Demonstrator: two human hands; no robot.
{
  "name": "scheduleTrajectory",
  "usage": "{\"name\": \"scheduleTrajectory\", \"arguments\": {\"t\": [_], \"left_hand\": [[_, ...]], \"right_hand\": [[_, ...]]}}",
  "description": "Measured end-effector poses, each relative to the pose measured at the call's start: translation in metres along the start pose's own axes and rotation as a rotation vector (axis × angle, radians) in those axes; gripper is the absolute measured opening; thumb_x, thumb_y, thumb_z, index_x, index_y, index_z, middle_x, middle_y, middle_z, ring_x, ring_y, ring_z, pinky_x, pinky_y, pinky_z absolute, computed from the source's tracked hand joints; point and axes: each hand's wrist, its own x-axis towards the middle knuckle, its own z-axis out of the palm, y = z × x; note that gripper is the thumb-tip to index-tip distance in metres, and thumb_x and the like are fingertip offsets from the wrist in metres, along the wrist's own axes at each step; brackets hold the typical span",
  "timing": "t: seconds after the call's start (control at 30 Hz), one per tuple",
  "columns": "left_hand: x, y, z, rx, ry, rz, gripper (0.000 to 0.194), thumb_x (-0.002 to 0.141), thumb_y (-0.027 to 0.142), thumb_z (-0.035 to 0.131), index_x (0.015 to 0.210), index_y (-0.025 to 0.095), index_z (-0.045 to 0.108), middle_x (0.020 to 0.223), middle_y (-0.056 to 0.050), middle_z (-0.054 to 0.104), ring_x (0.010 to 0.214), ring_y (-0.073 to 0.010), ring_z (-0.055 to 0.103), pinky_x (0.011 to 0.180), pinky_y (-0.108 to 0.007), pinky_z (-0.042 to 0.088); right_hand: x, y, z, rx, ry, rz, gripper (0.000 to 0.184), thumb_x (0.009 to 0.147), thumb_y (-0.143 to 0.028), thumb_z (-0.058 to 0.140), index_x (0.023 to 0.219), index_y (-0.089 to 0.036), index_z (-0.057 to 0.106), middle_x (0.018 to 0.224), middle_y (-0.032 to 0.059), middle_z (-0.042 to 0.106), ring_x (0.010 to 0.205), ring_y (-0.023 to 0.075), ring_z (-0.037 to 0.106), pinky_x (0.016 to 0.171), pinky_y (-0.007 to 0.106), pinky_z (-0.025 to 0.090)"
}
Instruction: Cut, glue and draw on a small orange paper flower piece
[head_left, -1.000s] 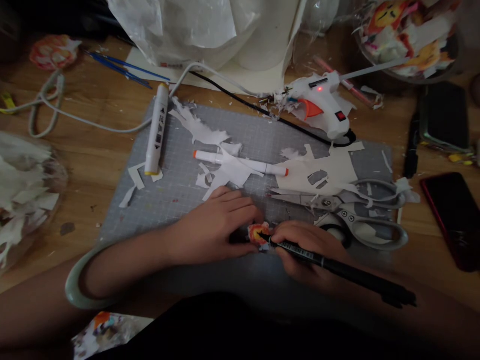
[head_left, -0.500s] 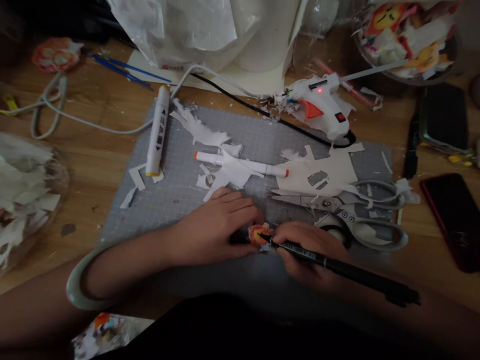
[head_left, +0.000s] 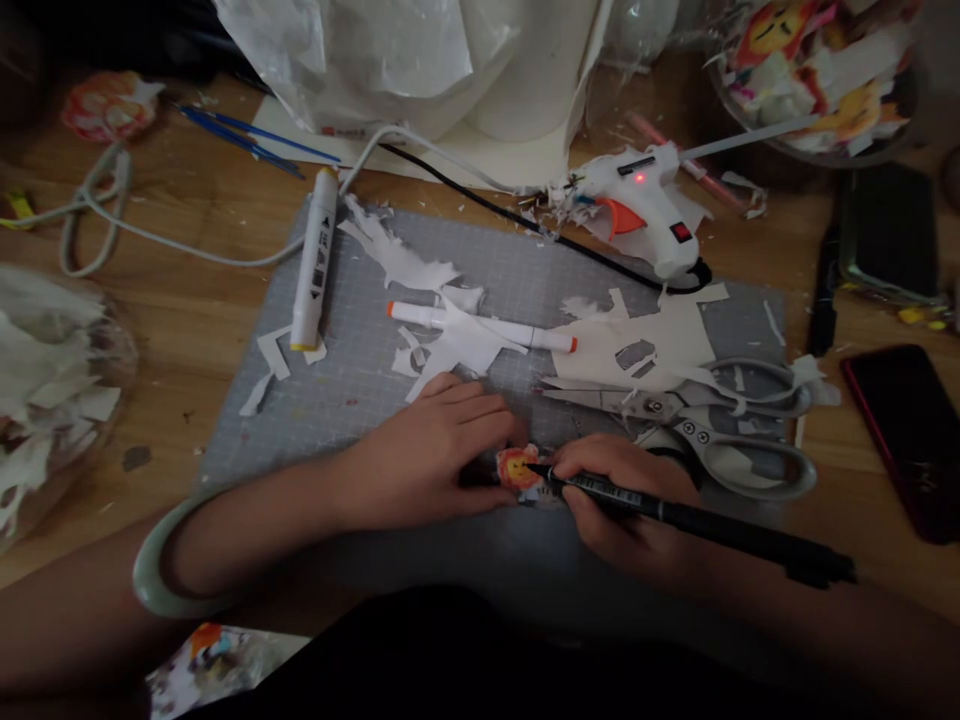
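My left hand [head_left: 431, 455] lies flat on the grey cutting mat [head_left: 360, 380], its fingertips pinning a small orange and yellow paper cut-out [head_left: 517, 467]. My right hand [head_left: 626, 500] is closed round a black pen [head_left: 690, 520] whose tip touches the cut-out's right side. A pale green bangle [head_left: 161, 570] circles my left wrist.
On the mat lie white paper scraps [head_left: 637, 350], an orange-capped marker [head_left: 480, 327], a thick white marker [head_left: 315, 260] and grey scissors [head_left: 735, 450]. A white glue gun [head_left: 645, 205] with a red light sits behind. Dark phones [head_left: 907, 430] lie at the right, bowls of scraps [head_left: 52, 380] at both sides.
The pen has tilted flatter, its rear end swinging right and down, and its tip has shifted slightly right on the cut-out. My left hand has stayed put.
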Motion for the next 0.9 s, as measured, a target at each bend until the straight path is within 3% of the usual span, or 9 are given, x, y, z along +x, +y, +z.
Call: {"name": "scheduleTrajectory", "arguments": {"t": [0.5,0.73,0.9], "left_hand": [[-0.0004,0.0003,0.0009,0.007,0.009,0.002,0.023,0.085,0.041,0.059,0.095,0.02,0.056,0.089,-0.002,0.063,0.087,-0.0204,0.054,0.079,-0.033,0.03],[-0.0007,0.0,0.0008,0.007,0.009,0.007,0.023,0.084,0.04,0.059,0.096,0.02,0.056,0.09,-0.002,0.062,0.088,-0.0206,0.054,0.08,-0.033,0.031],[-0.0017,-0.0003,0.002,0.006,0.047,0.009,0.033,0.083,0.039,0.062,0.108,0.02,0.052,0.094,-0.002,0.062,0.09,-0.021,0.055,0.082,-0.033,0.033]], "right_hand": [[-0.0034,0.0014,0.0014,0.0,-0.031,0.001,0.013,0.083,-0.015,0.05,0.095,-0.02,0.052,0.083,0.0012,0.065,0.075,0.0136,0.064,0.068,0.022,0.052],[-0.0022,-0.0014,-0.0001,0.052,0.052,0.014,0.015,0.082,-0.013,0.051,0.094,-0.021,0.052,0.082,0.0036,0.067,0.077,0.0166,0.066,0.068,0.027,0.054],[0.0008,-0.0022,-0.0027,0.041,0.066,0.076,0.012,0.084,-0.015,0.051,0.094,-0.02,0.054,0.086,0.0054,0.068,0.082,0.0175,0.067,0.073,0.029,0.055]]}}
